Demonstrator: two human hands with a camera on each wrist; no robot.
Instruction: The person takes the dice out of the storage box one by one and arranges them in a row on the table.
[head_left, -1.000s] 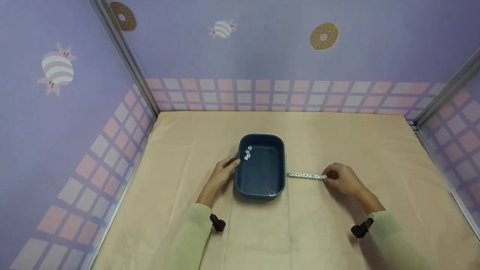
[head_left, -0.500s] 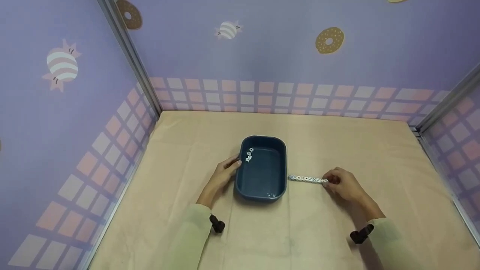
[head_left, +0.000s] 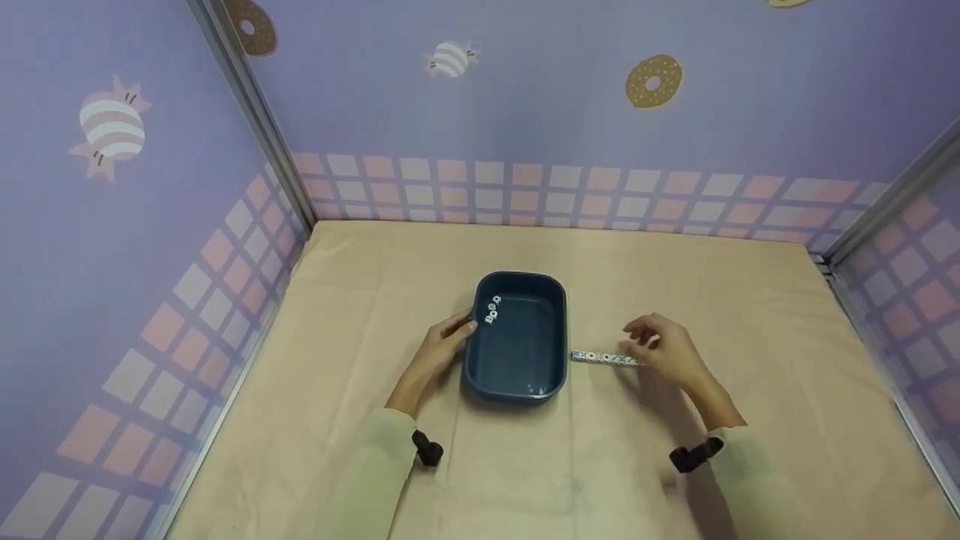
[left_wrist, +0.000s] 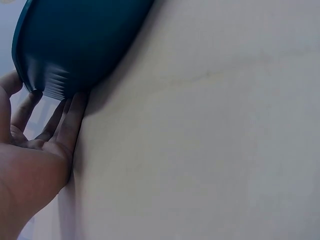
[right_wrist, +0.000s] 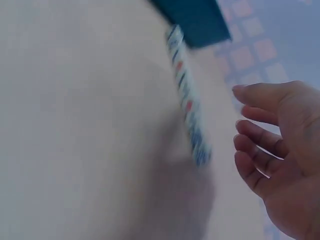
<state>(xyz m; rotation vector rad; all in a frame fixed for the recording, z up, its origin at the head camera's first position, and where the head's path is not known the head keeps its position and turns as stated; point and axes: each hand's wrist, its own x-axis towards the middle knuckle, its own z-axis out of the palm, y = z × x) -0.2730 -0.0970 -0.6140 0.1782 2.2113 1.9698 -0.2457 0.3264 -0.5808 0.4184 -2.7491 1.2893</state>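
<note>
A deep blue rectangular dish (head_left: pixel 517 352) stands on the cloth, and several small white pieces (head_left: pixel 492 311) lie along its inner left side. My left hand (head_left: pixel 435 352) holds the dish's left side, thumb at the rim; the left wrist view shows the fingers against the outer wall (left_wrist: pixel 75 55). To the right of the dish lies a straight row of small white blocks (head_left: pixel 596 357) with dark and coloured marks, blurred in the right wrist view. Above its right end hovers my right hand (head_left: pixel 667 352), fingers loosely bent and holding nothing. From the head it hides that end.
A beige cloth (head_left: pixel 360 300) covers the table. Purple walls (head_left: pixel 525 97) with pink and white checks stand at the back and both sides, joined by metal posts (head_left: pixel 259 120). Each wrist carries a black camera mount (head_left: pixel 429 448).
My right hand has let go of the row's right end and lifted up and to the left. The row stays where it was. My left hand remains on the dish.
</note>
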